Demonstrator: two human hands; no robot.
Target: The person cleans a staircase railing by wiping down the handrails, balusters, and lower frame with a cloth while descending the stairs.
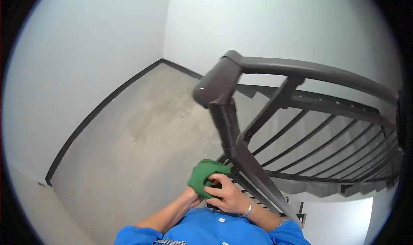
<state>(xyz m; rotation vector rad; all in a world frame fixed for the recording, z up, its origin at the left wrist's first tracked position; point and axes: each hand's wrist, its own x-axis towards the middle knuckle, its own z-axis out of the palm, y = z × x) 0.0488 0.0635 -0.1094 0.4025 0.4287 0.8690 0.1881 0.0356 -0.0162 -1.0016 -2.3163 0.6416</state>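
Observation:
A bunched green cloth (200, 177) is in front of my chest, wrapped over my left hand (194, 196). Only the wrist and heel of that hand show; its fingers are hidden under the cloth. From the right, my right hand (229, 196) reaches across with bent fingers that pinch the cloth's near right edge. A silvery bracelet (248, 208) circles my right wrist. Just beyond my hands stands the brown metal post (223, 124) of a stair railing, its thick rounded cap (218, 81) higher up. The cloth overlaps the railing's lower part in view; I cannot tell if they touch.
A brown handrail (318, 68) with slanting bars runs right along the stairs (275, 137). Another rail (271, 189) drops toward the lower right. Bare concrete landing (142, 129) spreads ahead and left, edged by a dark baseboard (107, 96) and pale walls (94, 34).

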